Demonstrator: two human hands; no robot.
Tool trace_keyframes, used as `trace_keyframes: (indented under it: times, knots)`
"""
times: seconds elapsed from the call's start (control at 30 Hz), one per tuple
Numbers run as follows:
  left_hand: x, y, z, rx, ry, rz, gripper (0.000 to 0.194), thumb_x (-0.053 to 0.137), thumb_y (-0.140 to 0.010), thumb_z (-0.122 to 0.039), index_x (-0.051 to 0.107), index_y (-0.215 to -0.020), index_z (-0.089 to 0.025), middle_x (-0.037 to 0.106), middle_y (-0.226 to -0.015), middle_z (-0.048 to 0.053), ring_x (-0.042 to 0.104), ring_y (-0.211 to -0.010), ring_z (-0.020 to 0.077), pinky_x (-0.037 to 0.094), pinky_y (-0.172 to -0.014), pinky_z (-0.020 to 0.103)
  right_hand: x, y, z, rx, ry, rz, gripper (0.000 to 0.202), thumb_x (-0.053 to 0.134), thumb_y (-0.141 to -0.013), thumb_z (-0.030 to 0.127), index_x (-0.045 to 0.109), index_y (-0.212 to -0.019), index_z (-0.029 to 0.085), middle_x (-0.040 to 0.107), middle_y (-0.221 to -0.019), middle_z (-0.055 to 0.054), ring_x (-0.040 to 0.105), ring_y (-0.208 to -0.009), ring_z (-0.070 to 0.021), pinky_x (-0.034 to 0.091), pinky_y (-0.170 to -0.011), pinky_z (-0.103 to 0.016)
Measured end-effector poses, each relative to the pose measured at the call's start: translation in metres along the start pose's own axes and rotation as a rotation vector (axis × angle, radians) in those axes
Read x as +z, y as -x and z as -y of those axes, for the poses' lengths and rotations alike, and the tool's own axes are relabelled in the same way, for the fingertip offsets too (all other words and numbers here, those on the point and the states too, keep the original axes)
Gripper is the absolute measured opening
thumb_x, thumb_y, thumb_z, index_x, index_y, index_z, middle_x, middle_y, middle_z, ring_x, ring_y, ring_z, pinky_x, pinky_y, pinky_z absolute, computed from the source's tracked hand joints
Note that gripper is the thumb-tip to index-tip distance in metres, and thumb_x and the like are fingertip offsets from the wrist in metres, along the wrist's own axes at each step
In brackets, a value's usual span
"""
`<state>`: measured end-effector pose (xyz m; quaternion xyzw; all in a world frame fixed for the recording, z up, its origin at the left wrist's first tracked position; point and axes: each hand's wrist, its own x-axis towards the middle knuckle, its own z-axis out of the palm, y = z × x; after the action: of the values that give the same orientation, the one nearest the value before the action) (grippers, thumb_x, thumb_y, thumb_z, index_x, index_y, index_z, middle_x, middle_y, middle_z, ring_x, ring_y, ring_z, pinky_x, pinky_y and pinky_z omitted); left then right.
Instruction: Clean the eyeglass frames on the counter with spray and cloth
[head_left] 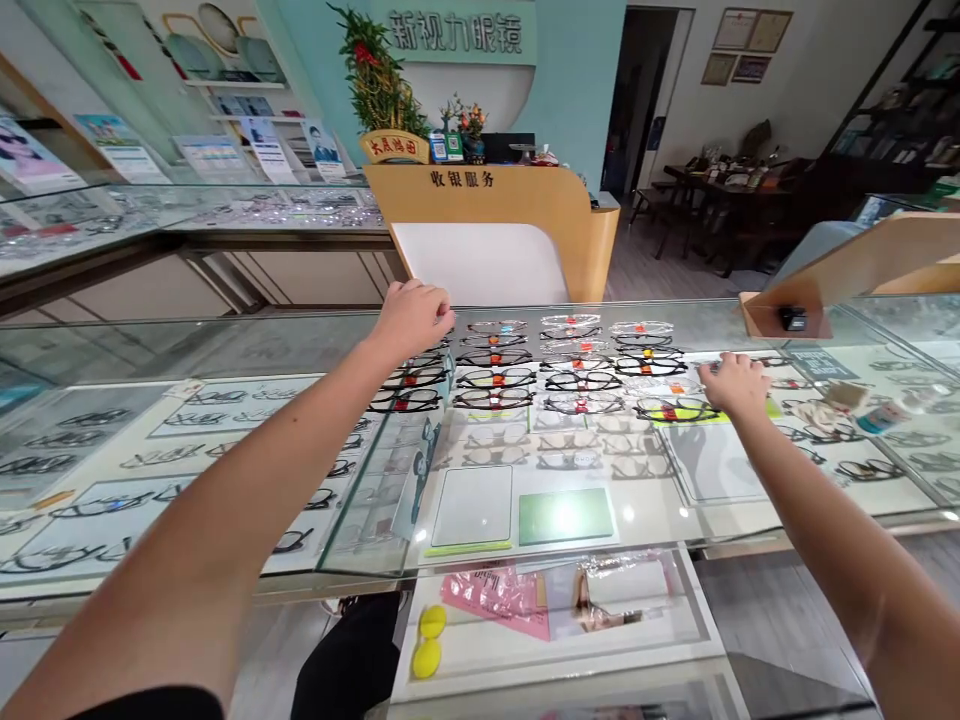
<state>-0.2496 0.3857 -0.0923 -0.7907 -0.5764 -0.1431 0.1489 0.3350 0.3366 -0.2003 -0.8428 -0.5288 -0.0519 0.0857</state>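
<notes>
Several rows of eyeglasses lie folded on the glass counter, with orange, red or yellow tags on many. My left hand is above the far end of the leftmost column, its fingers curled in. Whether anything is inside them is hidden. Below it lies a black pair of eyeglasses. My right hand is at the right end of the rows, fingers bent and close together, their tips mostly hidden. Nearest to it are a black pair with a red tag and a clear-framed pair.
Under the glass are more eyeglasses, a green card and a white panel. An open drawer below holds a pink packet and yellow round cases. At right stand a wooden-framed mirror and a small bottle.
</notes>
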Motion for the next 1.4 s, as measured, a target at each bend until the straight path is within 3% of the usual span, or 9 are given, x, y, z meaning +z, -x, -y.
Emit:
trace_keyframes:
  times: [0.13, 0.23, 0.37, 0.47, 0.6, 0.8, 0.93, 1.13, 1.4]
  knots:
    - [-0.024, 0.036, -0.117, 0.210, 0.360, -0.081, 0.022, 0.058, -0.096, -0.031, 0.067, -0.079, -0.021, 0.075, -0.080, 0.004, 0.065, -0.080, 0.0227, 0.043, -0.082, 0.037, -0.008, 0.007, 0.001, 0.020, -0.026, -0.006, 0.066, 0.041, -0.105, 0.050, 0.063, -0.149, 0.006, 0.062, -0.155, -0.029, 0.054, -0.145, -0.0453, 0.042, -0.117, -0.058]
    - [-0.020, 0.066, -0.200, 0.358, 0.531, -0.078, 0.027, 0.057, -0.103, -0.033, 0.070, -0.082, -0.022, 0.074, -0.076, 0.000, 0.063, -0.072, 0.0182, 0.043, -0.081, 0.035, -0.016, 0.014, 0.001, -0.007, -0.066, -0.017, 0.062, 0.045, -0.104, 0.045, 0.065, -0.147, 0.006, 0.064, -0.152, -0.030, 0.054, -0.142, -0.0456, 0.042, -0.116, -0.057]
    - [0.009, 0.093, -0.261, 0.585, 0.559, 0.033, 0.030, 0.056, -0.104, -0.029, 0.069, -0.078, -0.023, 0.074, -0.074, 0.001, 0.063, -0.073, 0.0188, 0.040, -0.077, 0.035, -0.022, 0.019, 0.000, -0.029, -0.096, -0.036, 0.060, 0.047, -0.104, 0.043, 0.068, -0.144, 0.004, 0.065, -0.149, -0.031, 0.055, -0.139, -0.0447, 0.044, -0.114, -0.056]
    - [0.027, 0.100, -0.265, 0.604, 0.546, 0.096, 0.035, 0.053, -0.105, -0.034, 0.066, -0.075, -0.023, 0.071, -0.071, 0.002, 0.061, -0.072, 0.0199, 0.039, -0.075, 0.035, -0.030, 0.023, -0.002, -0.077, -0.107, -0.059, 0.052, 0.047, -0.104, 0.039, 0.071, -0.140, 0.009, 0.068, -0.147, -0.025, 0.055, -0.138, -0.0397, 0.042, -0.118, -0.052]
    - [0.027, 0.097, -0.246, 0.456, 0.556, 0.189, 0.048, 0.047, -0.108, -0.047, 0.055, -0.067, -0.023, 0.063, -0.067, 0.003, 0.054, -0.068, 0.0202, 0.034, -0.068, 0.035, -0.056, 0.031, -0.011, -0.208, -0.140, -0.299, 0.048, 0.044, -0.105, 0.029, 0.068, -0.144, 0.014, 0.056, -0.161, -0.020, 0.037, -0.155, -0.0364, 0.017, -0.136, -0.056]
    - [0.006, 0.089, -0.231, 0.287, 0.624, 0.172, 0.052, 0.046, -0.104, -0.056, 0.046, -0.065, -0.023, 0.058, -0.064, 0.003, 0.050, -0.065, 0.0202, 0.033, -0.067, 0.035, -0.089, 0.035, -0.047, 0.140, -0.222, -0.529, 0.050, 0.039, -0.103, 0.019, 0.062, -0.148, 0.017, 0.048, -0.166, -0.020, 0.032, -0.159, -0.0356, 0.021, -0.135, -0.055]
    - [0.001, 0.088, -0.224, 0.195, 0.652, 0.184, 0.051, 0.050, -0.100, -0.060, 0.049, -0.064, -0.024, 0.060, -0.063, 0.001, 0.051, -0.063, 0.0195, 0.035, -0.066, 0.035, -0.081, 0.025, -0.059, 0.316, -0.252, -0.442, 0.053, 0.044, -0.099, 0.016, 0.057, -0.150, 0.016, 0.046, -0.166, -0.023, 0.038, -0.153, -0.0357, 0.030, -0.130, -0.054]
    - [0.002, 0.087, -0.215, 0.154, 0.685, 0.186, 0.052, 0.052, -0.100, -0.062, 0.052, -0.064, -0.024, 0.058, -0.060, 0.000, 0.049, -0.060, 0.0185, 0.035, -0.064, 0.035, -0.053, 0.011, -0.061, 0.455, -0.199, -0.045, 0.051, 0.054, -0.101, 0.022, 0.058, -0.151, 0.011, 0.050, -0.160, -0.029, 0.045, -0.149, -0.0444, 0.046, -0.117, -0.063]
    - [0.001, 0.088, -0.212, 0.173, 0.714, 0.200, 0.050, 0.053, -0.099, -0.061, 0.056, -0.067, -0.024, 0.064, -0.064, 0.001, 0.053, -0.064, 0.0191, 0.036, -0.066, 0.035, -0.067, 0.028, -0.063, 0.389, -0.266, -0.057, 0.043, 0.044, -0.107, 0.023, 0.069, -0.138, 0.006, 0.065, -0.146, -0.028, 0.066, -0.126, -0.0339, 0.049, -0.106, -0.042]
